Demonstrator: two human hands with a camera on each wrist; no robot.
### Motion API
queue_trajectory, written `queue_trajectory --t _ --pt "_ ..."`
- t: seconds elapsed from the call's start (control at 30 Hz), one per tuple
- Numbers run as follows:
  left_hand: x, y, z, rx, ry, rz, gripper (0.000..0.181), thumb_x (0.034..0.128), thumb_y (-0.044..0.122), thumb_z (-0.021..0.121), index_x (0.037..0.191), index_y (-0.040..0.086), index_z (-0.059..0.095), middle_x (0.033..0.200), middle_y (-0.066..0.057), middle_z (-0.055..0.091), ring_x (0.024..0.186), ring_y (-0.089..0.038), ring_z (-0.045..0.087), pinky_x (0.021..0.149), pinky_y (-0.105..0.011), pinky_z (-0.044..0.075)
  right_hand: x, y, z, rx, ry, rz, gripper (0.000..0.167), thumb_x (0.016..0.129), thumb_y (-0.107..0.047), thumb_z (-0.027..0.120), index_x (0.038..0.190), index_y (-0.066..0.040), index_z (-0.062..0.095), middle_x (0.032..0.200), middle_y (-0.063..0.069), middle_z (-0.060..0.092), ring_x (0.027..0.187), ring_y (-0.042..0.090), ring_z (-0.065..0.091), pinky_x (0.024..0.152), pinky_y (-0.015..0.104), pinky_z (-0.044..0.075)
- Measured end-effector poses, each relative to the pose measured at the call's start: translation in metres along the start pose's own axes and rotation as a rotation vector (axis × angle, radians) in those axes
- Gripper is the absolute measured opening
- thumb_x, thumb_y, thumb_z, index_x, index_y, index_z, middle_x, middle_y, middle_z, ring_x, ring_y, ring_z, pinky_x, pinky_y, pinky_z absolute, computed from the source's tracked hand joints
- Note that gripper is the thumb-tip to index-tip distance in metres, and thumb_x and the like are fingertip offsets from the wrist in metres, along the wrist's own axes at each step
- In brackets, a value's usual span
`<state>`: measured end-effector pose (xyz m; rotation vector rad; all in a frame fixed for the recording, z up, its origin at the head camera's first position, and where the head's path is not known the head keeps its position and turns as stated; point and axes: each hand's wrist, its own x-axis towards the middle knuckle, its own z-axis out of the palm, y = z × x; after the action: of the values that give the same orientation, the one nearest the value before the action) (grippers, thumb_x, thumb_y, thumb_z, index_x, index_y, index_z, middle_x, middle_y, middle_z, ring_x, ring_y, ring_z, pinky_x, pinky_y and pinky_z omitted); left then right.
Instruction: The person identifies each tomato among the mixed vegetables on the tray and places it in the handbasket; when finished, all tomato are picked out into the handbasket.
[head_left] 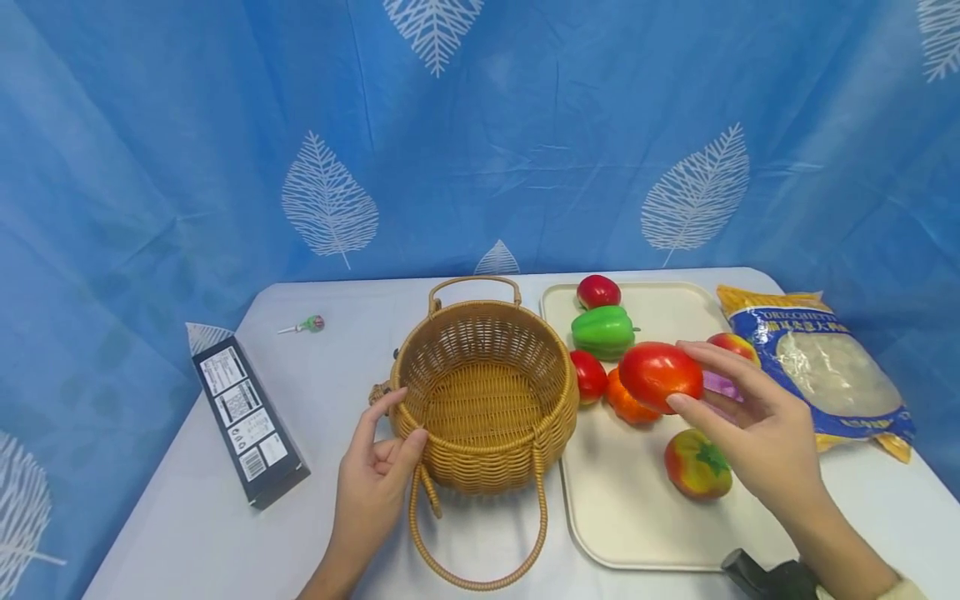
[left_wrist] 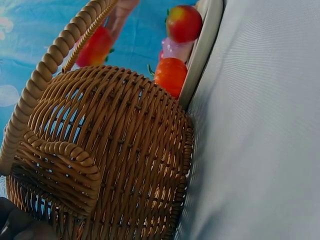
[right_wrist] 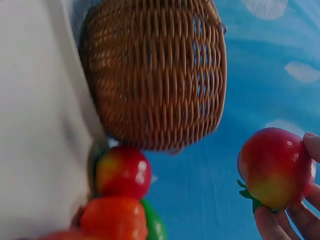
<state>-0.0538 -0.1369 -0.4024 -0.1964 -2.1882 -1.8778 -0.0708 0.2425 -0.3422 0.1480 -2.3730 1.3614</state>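
My right hand (head_left: 757, 417) holds a red toy tomato (head_left: 660, 377) between thumb and fingers, above the cream tray (head_left: 622, 533). In the right wrist view the tomato (right_wrist: 277, 167) shows a yellowish patch and green leaves. My left hand (head_left: 378, 475) grips the near-left rim of a round wicker basket (head_left: 487, 458), thumb and index finger on the rim. Inside, only the woven bottom shows. One basket handle hangs toward me, the other stands at the back. In the left wrist view the basket (left_wrist: 125, 150) fills the middle.
On the tray lie a green pepper (head_left: 603, 332), an orange pumpkin-like piece (head_left: 628, 404), a red-green tomato (head_left: 697, 467) and several other red pieces. A pasta bag (head_left: 832, 367) lies at right. At left are a black box (head_left: 251, 425) and a lollipop (head_left: 311, 323).
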Motion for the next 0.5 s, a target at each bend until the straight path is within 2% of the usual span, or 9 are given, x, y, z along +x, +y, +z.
queue_trajectory --t 0.2,0.3,0.43,0.5 --pt "0.000 0.002 0.000 0.000 -0.003 -0.028 0.049 0.1008 0.016 0.068 0.146 0.023 0.050 0.052 0.004 0.033 0.042 -0.003 0.027 0.035 -0.019 0.020 0.006 -0.014 0.016 0.023 -0.023 -0.043 0.053 0.086 -0.002 0.081 0.135 -0.015 0.067 0.134 0.002 0.064 0.119 0.006 0.060 0.085 0.014 0.051" --pt "0.000 0.004 0.001 0.004 -0.002 -0.037 0.049 0.1007 0.018 0.068 0.146 0.024 0.050 0.052 0.004 0.034 0.042 -0.003 0.027 0.035 -0.019 0.020 0.010 -0.021 0.023 0.070 -0.028 -0.083 0.053 0.086 0.001 0.081 0.135 -0.014 0.067 0.134 0.003 0.065 0.122 0.010 0.060 0.086 0.017 0.053" --pt "0.000 0.005 0.001 0.002 0.000 -0.041 0.049 0.1008 0.018 0.068 0.145 0.024 0.050 0.052 0.004 0.033 0.042 -0.003 0.026 0.035 -0.019 0.019 0.014 -0.028 0.034 0.201 -0.070 -0.129 0.055 0.085 0.009 0.078 0.135 -0.007 0.065 0.135 0.008 0.063 0.127 0.017 0.058 0.089 0.022 0.054" --pt "0.000 0.005 0.001 -0.001 0.000 -0.041 0.049 0.1008 0.018 0.068 0.146 0.022 0.050 0.052 0.004 0.033 0.042 -0.002 0.026 0.035 -0.019 0.019 0.016 -0.031 0.039 0.275 -0.102 -0.134 0.055 0.084 0.011 0.077 0.135 -0.004 0.064 0.137 0.011 0.062 0.124 0.018 0.061 0.088 0.024 0.055"
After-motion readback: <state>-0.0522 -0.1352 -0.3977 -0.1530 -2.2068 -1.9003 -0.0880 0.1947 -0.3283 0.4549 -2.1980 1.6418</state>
